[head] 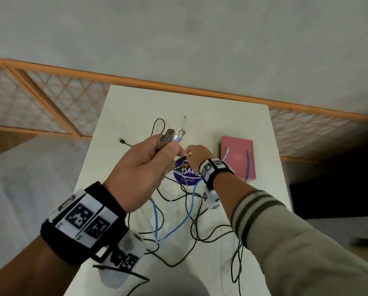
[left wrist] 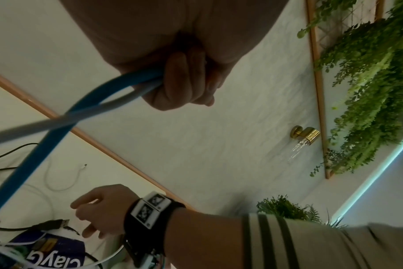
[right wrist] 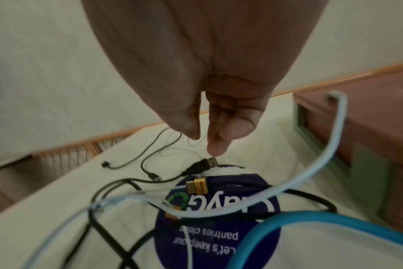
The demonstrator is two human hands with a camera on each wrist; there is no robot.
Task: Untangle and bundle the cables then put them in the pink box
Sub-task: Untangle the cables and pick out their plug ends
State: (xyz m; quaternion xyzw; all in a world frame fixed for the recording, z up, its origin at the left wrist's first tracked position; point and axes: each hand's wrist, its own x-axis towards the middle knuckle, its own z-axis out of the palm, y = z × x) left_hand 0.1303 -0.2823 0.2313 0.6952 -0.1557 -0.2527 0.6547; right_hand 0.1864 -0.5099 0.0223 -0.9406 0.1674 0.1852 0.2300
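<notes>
- My left hand (head: 144, 167), raised above the white table (head: 119, 116), is clenched around two USB plugs (head: 175, 134); a blue cable (left wrist: 85, 102) and a pale cable (left wrist: 58, 120) trail from its fist.
- My right hand (head: 194, 155) reaches down with loose fingers (right wrist: 215, 143), holding nothing, just above a black USB plug (right wrist: 201, 164).
- Tangled cables (head: 191, 221) lie across a round blue sticker (right wrist: 219, 234).
- The pink box (head: 238, 154) sits at the table's right, closed, with cable ends draped over its lid.
</notes>
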